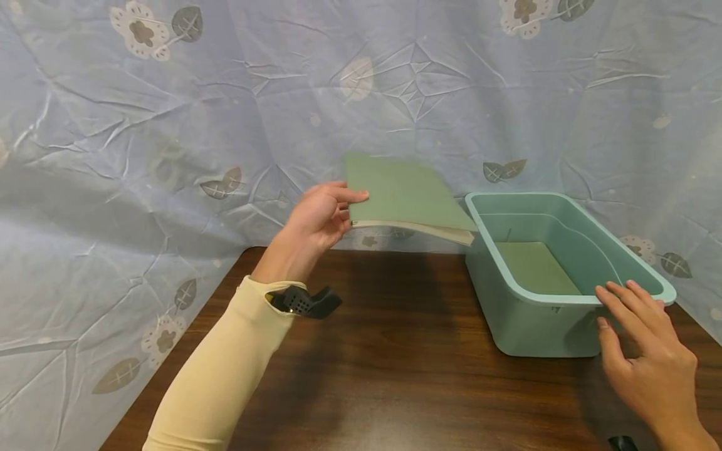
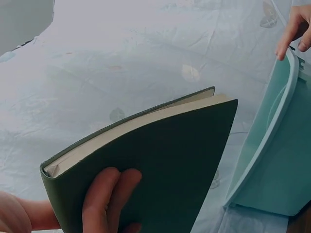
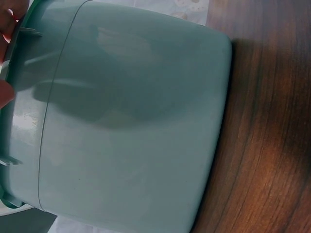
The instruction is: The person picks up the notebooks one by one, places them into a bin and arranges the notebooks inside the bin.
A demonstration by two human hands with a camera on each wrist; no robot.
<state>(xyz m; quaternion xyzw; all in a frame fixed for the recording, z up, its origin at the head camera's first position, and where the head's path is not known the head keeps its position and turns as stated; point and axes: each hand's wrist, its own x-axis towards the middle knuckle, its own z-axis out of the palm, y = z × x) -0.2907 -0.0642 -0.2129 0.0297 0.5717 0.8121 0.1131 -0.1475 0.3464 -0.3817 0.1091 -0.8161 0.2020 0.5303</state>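
Note:
My left hand (image 1: 320, 216) grips a green book (image 1: 403, 191) by its spine side, thumb on the upper cover and fingers under the lower one. The book is held up above the table, its far corner overlapping the bin's left rim in the head view. Its cream page edges show between the covers in the left wrist view, where the book (image 2: 146, 160) fills the middle. My right hand (image 1: 648, 351) rests its fingers on the near rim of a teal plastic bin (image 1: 541, 326), thumb outside the wall. A flat green thing (image 1: 533, 266) lies on the bin's floor.
The bin stands at the right of a dark brown wooden table (image 1: 361, 376). A pale floral cloth (image 1: 282, 94) hangs behind the table and down its left side. A black strap (image 1: 304, 302) sits on the left wrist over a yellow sleeve (image 1: 220, 369).

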